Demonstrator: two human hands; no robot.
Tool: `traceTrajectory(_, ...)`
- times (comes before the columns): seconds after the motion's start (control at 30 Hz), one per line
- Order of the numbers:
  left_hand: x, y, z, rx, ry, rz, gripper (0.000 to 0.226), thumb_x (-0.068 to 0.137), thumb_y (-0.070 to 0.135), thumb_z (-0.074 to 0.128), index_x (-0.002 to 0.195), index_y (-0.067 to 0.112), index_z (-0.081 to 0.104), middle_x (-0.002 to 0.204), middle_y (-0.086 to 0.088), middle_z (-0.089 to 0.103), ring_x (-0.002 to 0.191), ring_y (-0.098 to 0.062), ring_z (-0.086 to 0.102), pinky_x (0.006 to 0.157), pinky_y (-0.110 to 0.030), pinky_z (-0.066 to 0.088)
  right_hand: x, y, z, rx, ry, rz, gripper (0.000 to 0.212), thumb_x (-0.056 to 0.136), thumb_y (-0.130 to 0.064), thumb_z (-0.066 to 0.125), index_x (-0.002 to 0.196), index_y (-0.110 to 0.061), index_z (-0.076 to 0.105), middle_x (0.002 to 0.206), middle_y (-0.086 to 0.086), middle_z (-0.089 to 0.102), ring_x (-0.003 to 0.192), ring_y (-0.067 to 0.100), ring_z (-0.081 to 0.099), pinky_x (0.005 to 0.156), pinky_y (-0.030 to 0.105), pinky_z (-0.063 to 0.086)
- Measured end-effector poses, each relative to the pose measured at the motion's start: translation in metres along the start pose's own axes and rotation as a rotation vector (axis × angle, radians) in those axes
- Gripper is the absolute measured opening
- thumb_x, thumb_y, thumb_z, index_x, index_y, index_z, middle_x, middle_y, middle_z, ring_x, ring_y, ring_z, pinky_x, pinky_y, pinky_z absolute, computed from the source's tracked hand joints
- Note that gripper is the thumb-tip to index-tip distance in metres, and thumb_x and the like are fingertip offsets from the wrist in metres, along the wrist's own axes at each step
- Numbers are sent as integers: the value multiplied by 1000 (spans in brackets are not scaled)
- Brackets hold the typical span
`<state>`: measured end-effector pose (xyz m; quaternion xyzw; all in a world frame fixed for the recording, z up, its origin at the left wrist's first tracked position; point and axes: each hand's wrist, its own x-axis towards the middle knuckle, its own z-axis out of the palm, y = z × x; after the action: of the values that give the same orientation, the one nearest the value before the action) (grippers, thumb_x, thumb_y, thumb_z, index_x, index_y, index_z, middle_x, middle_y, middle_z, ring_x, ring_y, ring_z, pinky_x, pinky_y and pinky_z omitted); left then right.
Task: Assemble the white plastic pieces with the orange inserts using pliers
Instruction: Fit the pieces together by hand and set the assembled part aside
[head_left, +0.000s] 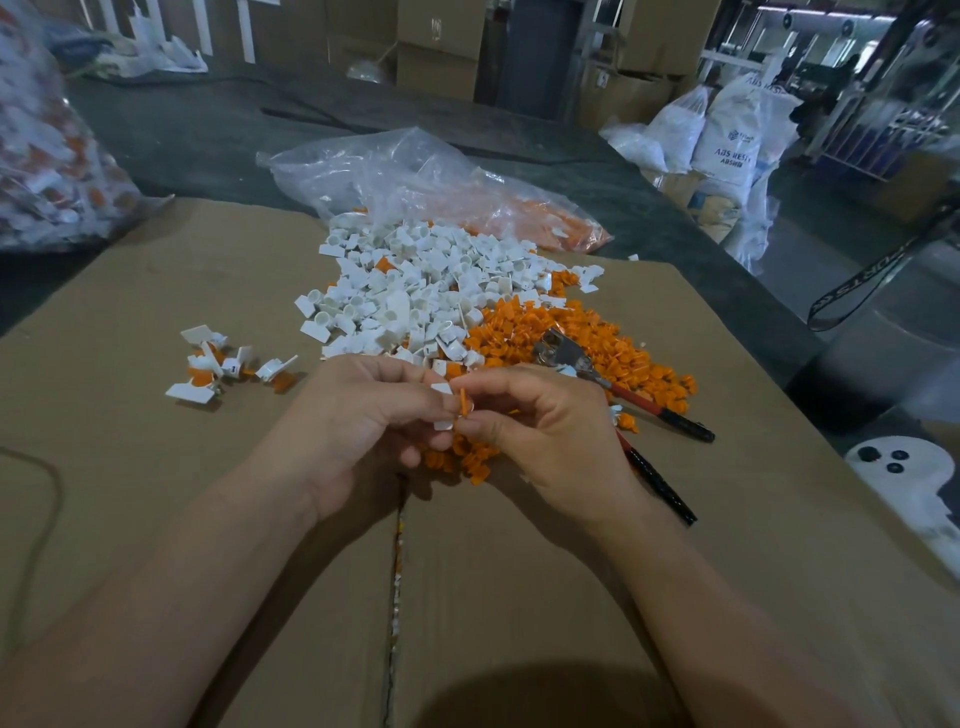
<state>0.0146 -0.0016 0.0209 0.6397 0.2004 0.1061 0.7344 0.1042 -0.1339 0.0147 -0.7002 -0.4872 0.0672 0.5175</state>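
Observation:
My left hand (358, 415) pinches a small white plastic piece (443, 407) above the cardboard. My right hand (540, 431) pinches an orange insert (463, 403) against that piece. Behind the hands lies a heap of white pieces (415, 291), and to its right a heap of orange inserts (561, 338). The pliers (613, 382), with red and black handles, lie on the orange heap to the right of my right hand; no hand touches them. A small group of assembled white-and-orange pieces (223, 366) lies to the left.
A flattened cardboard box (519, 571) is the work surface, with a seam down its middle. A clear bag (415, 176) with white and orange parts lies behind the heaps. Another full bag (47, 156) stands far left. White sacks (727, 135) and a black strap (872, 280) are at right.

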Motion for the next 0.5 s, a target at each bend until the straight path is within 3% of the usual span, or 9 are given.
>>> traceTrajectory(0.07,1,-1,0,-5,-7,-3,16,60,4,70,47,13,67,48,-8,58,39,-12,52,43,-25,40,0,1,1,-10,13,-22,30,76,-5,70,101,-21,66,87,-2,68,80,11,64,73,30,54)
traceTrajectory(0.17,1,-1,1,-20,0,-4,5,51,9,70,48,11,67,48,-7,58,42,-13,55,39,-18,40,0,2,1,7,17,-19,30,75,-5,70,100,-22,67,85,-7,67,79,8,64,72,27,54)
traceTrajectory(0.37,3,-1,-2,-75,21,-51,3,68,0,66,66,1,63,48,-6,60,36,-12,51,54,-30,41,0,2,1,48,-39,43,53,74,5,70,95,-43,59,87,-18,63,81,0,63,77,19,53)
traceTrajectory(0.5,2,0,-2,-48,38,-49,14,58,6,68,70,1,63,49,-6,60,37,-12,51,40,-21,37,1,0,1,50,-52,56,49,76,2,68,96,-41,59,89,-18,63,84,0,63,77,17,52)
